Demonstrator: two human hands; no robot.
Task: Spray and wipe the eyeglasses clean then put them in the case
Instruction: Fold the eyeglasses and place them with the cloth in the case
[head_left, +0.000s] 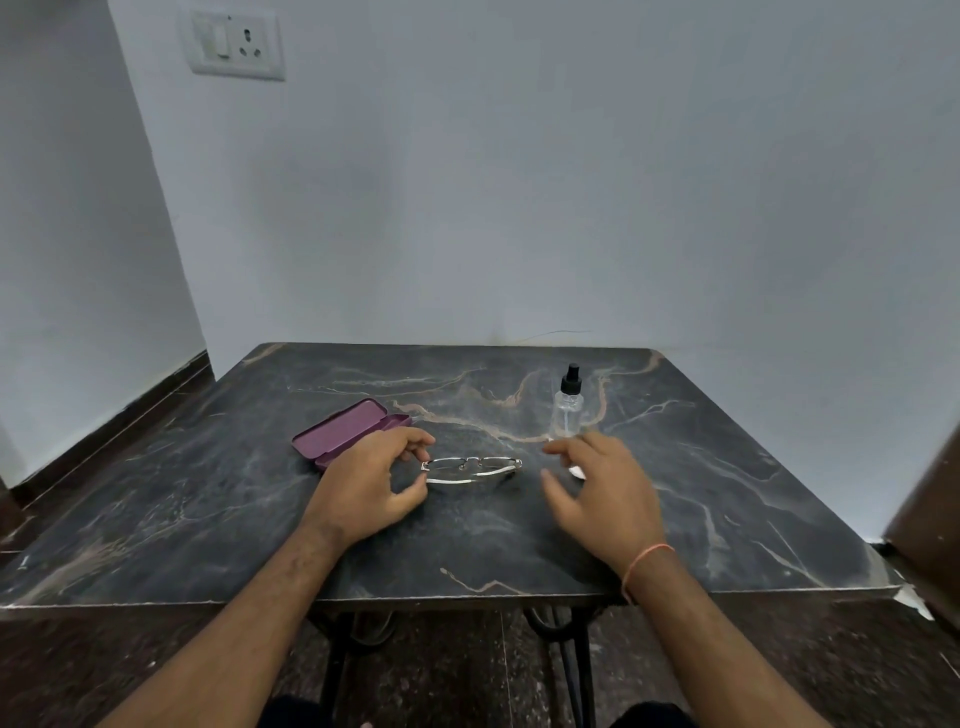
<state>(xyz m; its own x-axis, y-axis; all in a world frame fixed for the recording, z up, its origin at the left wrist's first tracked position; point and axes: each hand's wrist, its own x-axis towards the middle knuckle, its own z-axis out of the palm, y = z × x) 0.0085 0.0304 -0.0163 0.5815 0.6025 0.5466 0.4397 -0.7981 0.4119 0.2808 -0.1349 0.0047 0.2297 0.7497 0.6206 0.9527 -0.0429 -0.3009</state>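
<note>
A dark marble-look worktop with pale tan and white veins fills the lower half of the view, its slab square-edged and chipped at the near right corner, standing on black metal legs. On it, left of centre, lies the case, a flat oblong box with rounded corners and a dull purple lining, its lid open and laid back. The left hand hangs just in front of the case with its fingers loosely curved, thumb and forefinger close at the left end of the eyeglasses; whether they touch the frame cannot be told. The right hand, a thin orange thread at its wrist, is spread and relaxed over the worktop, holding nothing, and is somewhat blurred. The spray bottle stands upright behind it, a small clear cylinder with a black pump top. The eyeglasses lie folded between the two hands, thin pale metal rims with clear lenses. Something small and white shows under the right hand, too hidden to name
</note>
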